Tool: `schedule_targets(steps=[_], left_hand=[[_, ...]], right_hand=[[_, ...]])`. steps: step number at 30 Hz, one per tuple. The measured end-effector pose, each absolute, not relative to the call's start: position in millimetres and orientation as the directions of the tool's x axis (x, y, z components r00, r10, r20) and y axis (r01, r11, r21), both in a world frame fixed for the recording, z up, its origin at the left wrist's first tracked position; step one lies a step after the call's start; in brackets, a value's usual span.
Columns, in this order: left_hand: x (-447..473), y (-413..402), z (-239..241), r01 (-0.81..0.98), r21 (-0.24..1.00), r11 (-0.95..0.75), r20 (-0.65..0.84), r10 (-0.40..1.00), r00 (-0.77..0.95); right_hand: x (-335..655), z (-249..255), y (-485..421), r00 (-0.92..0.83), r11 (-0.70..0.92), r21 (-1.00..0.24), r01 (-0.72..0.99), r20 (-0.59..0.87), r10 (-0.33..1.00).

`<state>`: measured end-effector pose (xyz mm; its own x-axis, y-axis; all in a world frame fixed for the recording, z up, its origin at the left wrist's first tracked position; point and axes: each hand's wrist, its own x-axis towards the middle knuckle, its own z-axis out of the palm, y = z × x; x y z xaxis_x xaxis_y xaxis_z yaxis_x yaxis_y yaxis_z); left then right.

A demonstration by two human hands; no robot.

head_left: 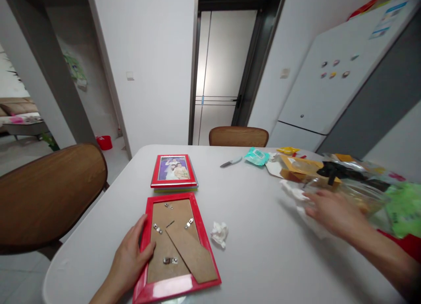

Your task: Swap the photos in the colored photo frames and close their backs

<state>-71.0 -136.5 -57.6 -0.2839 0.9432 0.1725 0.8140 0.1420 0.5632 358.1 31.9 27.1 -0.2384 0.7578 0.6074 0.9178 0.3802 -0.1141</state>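
Observation:
A red picture frame (176, 247) lies face down on the white table (256, 234), its brown backing board and stand showing. My left hand (131, 255) rests on the frame's left edge, fingers stretched out flat. A stack of frames (174, 171), the top one red with a photo facing up, lies just beyond it. My right hand (329, 212) reaches to the right into a heap of clear plastic bags (355, 194), fingers extended and blurred, touching white paper or plastic. A crumpled white tissue (219, 233) lies between my hands.
A knife (230, 162), a teal wipes packet (256, 156), yellow and brown packaging (297, 166) and a green bag (404, 207) crowd the table's right side. Wooden chairs stand at the left (46, 190) and far side (238, 136). A white fridge (335, 84) stands at the right.

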Motion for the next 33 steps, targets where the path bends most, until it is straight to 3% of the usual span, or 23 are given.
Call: schedule_targets(steps=[2,4,6,9,11,14,15,17,19,21,23,26,33], left_hand=[[-71,-137,-57,0.816,0.562,0.135,0.177,0.944,-0.278],[-71,-137,-57,0.817,0.560,0.134,0.177,0.944,-0.277],[-71,-137,-55,0.816,0.560,0.143,0.171,0.944,-0.283],[-70,-138,-54,0.811,0.568,0.140,0.168,0.945,-0.281],[-70,-138,-54,0.805,0.579,0.129,0.175,0.945,-0.277],[-68,-136,-56,0.803,0.585,0.116,0.194,0.941,-0.277],[-68,-136,-56,0.804,0.584,0.112,0.201,0.940,-0.277],[-66,-134,-56,0.808,0.580,0.107,0.215,0.936,-0.278],[-64,-133,-54,0.810,0.577,0.103,0.231,0.931,-0.283],[-64,-132,-53,0.806,0.584,0.096,0.238,0.929,-0.283],[-64,-134,-51,0.792,0.605,0.086,0.233,0.932,-0.278],[-64,-140,-49,0.746,0.662,0.069,0.220,0.934,-0.282],[-57,-152,-53,0.756,0.654,0.038,0.201,0.954,-0.222]], right_hand=[[330,8,19,-0.291,0.392,-0.071,0.917,0.553,0.781],[283,-13,-3,-0.443,0.534,-0.071,0.843,0.471,0.762],[235,-30,-22,-0.641,0.709,-0.201,0.676,0.314,0.701],[208,-44,-20,-0.735,0.764,-0.269,0.586,0.221,0.641],[230,-43,2,-0.641,0.687,-0.231,0.689,0.248,0.726],[289,-28,44,-0.382,0.412,-0.043,0.910,0.298,0.875],[304,-20,53,-0.235,0.245,0.021,0.969,0.359,0.903],[311,-6,57,-0.146,0.143,0.041,0.989,0.458,0.877],[286,2,38,-0.226,0.277,-0.015,0.961,0.536,0.813],[240,0,6,-0.430,0.560,-0.181,0.808,0.469,0.772],[191,-8,-30,-0.579,0.685,-0.336,0.647,0.368,0.728],[143,-21,-67,-0.641,0.700,-0.410,0.585,0.294,0.709],[116,-29,-86,-0.759,0.782,-0.390,0.487,0.254,0.599]])
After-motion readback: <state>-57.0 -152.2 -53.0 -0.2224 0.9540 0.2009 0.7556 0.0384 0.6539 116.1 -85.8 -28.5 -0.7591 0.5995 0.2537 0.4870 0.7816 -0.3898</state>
